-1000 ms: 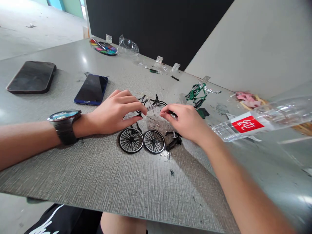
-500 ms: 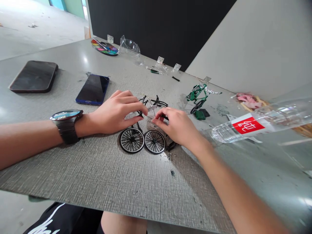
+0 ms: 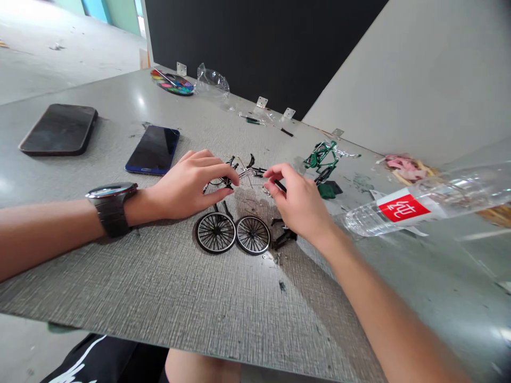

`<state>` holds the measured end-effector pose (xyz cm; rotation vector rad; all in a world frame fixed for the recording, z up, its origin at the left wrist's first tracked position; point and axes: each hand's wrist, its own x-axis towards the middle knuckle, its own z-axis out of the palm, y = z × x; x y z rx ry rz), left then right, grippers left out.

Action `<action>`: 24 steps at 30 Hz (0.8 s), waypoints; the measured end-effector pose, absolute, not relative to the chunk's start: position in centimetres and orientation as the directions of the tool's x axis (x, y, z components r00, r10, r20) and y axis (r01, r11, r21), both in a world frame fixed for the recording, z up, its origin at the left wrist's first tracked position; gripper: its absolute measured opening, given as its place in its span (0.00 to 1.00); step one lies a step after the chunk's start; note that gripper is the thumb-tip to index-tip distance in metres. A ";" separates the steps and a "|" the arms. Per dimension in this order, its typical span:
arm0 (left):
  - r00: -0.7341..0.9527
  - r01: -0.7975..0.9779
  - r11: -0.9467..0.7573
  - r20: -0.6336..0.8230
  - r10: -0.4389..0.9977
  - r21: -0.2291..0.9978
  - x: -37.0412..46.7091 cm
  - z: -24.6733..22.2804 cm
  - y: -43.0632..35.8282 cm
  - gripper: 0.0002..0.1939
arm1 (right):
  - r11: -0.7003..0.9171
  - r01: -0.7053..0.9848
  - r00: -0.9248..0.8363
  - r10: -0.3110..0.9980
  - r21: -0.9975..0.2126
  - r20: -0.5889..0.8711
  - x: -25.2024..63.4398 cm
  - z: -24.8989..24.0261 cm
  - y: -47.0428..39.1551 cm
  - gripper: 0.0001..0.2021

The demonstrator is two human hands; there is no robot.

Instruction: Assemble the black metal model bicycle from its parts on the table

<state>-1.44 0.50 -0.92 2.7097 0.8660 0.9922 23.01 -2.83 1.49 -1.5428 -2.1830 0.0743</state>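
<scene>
My left hand (image 3: 199, 178) lies on the table with thumb and index finger curled around a small black bicycle part (image 3: 228, 186). To its right, my right hand (image 3: 293, 197) is raised a little, its fingers closed on a slim black object (image 3: 280, 185) whose kind I cannot make out. Between the hands lie small silver and black bicycle parts (image 3: 249, 171). Two model bicycle wheels, a left wheel (image 3: 216, 232) and a right wheel (image 3: 254, 234), lie flat in front of them, side by side. More black parts (image 3: 284, 236) sit below my right hand.
A green model bicycle (image 3: 322, 159) stands at the back right. A clear plastic bottle (image 3: 405, 205) lies further right. On the left are a blue phone (image 3: 154, 150) and a dark flat device (image 3: 59, 129). A paint palette (image 3: 172, 82) and clear plastic packaging (image 3: 213, 81) are at the back.
My right hand has drawn back to the right from the parts between the hands, uncovering them and the black parts below it. My left hand has stayed nearly in place.
</scene>
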 end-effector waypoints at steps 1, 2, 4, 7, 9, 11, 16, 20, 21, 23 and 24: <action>0.620 0.475 -0.827 0.552 0.558 0.302 -1.4 -0.9 0.5 0.08 | 0.381 0.868 -0.261 0.896 -0.318 0.360 22.9 1.6 -2.8 0.10; 0.621 0.478 -0.826 0.550 0.559 0.300 -1.4 -1.0 0.5 0.08 | 0.393 0.858 -0.260 0.888 -0.331 0.379 22.8 1.6 -2.9 0.12; 0.622 0.481 -0.825 0.546 0.560 0.298 -1.4 -1.0 0.5 0.08 | 0.409 0.841 -0.255 0.878 -0.355 0.406 22.6 1.7 -2.9 0.12; 0.623 0.480 -0.825 0.547 0.559 0.297 -1.4 -1.0 0.5 0.08 | 0.408 0.817 -0.226 0.877 -0.408 0.424 22.5 1.7 -2.9 0.11; 0.627 0.477 -0.828 0.546 0.555 0.294 -1.5 -1.0 0.6 0.08 | 0.402 0.795 -0.195 0.878 -0.454 0.436 22.5 1.7 -2.9 0.09; 0.631 0.473 -0.831 0.546 0.551 0.292 -1.5 -1.0 0.6 0.08 | 0.410 0.775 -0.175 0.870 -0.481 0.461 22.4 1.6 -2.9 0.08; 0.641 0.456 -0.840 0.546 0.539 0.295 -1.5 -1.0 0.6 0.08 | 0.547 0.779 -0.291 0.749 -0.308 0.595 21.9 1.8 -3.5 0.06; 0.636 0.449 -0.841 0.554 0.538 0.301 -1.5 -0.9 0.6 0.08 | 0.630 0.759 -0.414 0.664 -0.167 0.623 21.4 1.8 -4.1 0.05; 0.632 0.448 -0.840 0.555 0.540 0.307 -1.4 -0.9 0.6 0.08 | 0.632 0.758 -0.425 0.665 -0.159 0.614 21.3 1.8 -4.2 0.06; 0.627 0.445 -0.838 0.558 0.544 0.317 -1.4 -0.8 0.5 0.08 | 0.635 0.757 -0.441 0.669 -0.153 0.599 21.3 1.6 -4.4 0.06; 0.625 0.442 -0.838 0.560 0.544 0.320 -1.4 -0.8 0.5 0.09 | 0.640 0.754 -0.447 0.667 -0.150 0.596 21.3 1.6 -4.4 0.06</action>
